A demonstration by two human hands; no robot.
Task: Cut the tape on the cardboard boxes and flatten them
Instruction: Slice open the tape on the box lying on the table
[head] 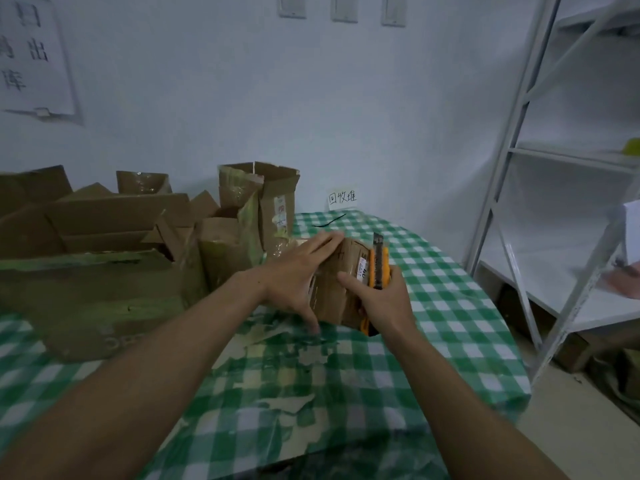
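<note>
Worktop under a green-and-white checked cloth, filling the lower room. Grey metal shelf rack stands to the right of it. Heap of opened cardboard boxes takes the worktop's left side, one tall box upright at the back. Small box, taped, sits mid-worktop just right of the heap, between the hands. Left hand lies flat on it, fingers spread and straight, pressing. Right hand is curled round an orange knife, held upright against the small box's right side. Torn scraps litter the cloth nearer the person.
</note>
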